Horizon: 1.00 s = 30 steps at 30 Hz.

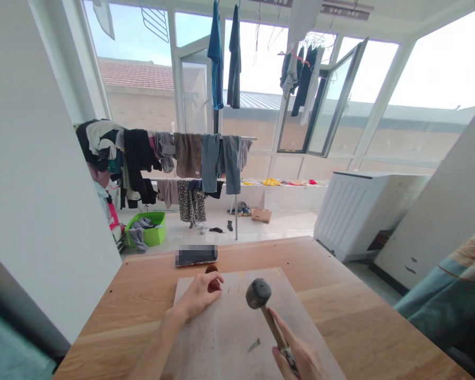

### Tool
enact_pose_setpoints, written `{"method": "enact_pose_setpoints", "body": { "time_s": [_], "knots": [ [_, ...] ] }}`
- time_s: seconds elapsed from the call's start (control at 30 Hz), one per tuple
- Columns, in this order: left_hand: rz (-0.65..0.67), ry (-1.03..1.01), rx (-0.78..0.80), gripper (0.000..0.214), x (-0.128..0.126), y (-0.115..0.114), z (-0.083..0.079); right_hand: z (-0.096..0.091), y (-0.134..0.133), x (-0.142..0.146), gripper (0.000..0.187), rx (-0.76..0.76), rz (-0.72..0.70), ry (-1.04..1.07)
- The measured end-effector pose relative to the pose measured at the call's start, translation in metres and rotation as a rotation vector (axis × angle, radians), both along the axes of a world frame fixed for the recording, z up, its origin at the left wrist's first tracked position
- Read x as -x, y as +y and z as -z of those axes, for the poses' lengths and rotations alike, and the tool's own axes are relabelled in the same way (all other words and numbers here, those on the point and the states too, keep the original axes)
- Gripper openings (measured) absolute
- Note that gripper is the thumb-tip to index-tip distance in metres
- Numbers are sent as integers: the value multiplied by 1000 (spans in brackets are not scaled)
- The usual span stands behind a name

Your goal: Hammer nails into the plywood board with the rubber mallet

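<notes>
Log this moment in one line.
left hand: curled around brown object | right hand: holds mallet | board: metal fasteners on top

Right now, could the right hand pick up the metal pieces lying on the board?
Probably not yet: the right hand is gripping the mallet, so it would likely need freeing first. Otherwise, the metal pieces lie close by on the board, with nothing seen covering them.

Left hand (201, 296), right hand (304, 354): both showing bare
The left is joining an uncovered forearm (163, 338); the right is showing uncovered fingers (285, 324).
</notes>
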<state>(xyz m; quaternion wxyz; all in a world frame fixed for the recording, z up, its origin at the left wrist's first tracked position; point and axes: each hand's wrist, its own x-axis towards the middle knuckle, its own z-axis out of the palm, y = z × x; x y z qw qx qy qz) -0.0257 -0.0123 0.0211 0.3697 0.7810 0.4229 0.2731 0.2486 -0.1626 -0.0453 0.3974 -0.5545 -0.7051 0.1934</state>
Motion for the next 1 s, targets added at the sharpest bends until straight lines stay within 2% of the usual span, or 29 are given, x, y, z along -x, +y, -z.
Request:
{"method": "enact_pose_setpoints", "body": {
  "time_s": [0.27, 0.47, 0.6, 0.73, 0.83, 0.93, 1.0],
  "knots": [
    [-11, -6, -12, 23, -1, 0, 2, -53, 21, 51, 62, 32, -64, -44],
    [2, -5, -118, 12, -1, 2, 5, -72, 31, 76, 66, 96, -117, -89],
    [27, -25, -127, 16, 1, 3, 6, -73, 33, 80, 67, 149, -121, -156],
    [29, -20, -120, 17, 0, 3, 6, -71, 33, 79, 67, 149, -142, -133],
    [36, 4, -44, 26, 1, 3, 5, -67, 30, 72, 65, 143, -125, -90],
    [17, 64, -1, 37, 3, 1, -6, -54, 23, 54, 62, 103, -82, -31],
    [-9, 131, -66, 26, 2, -4, -20, -39, 18, 34, 60, 85, -70, -13]
  ]
}}
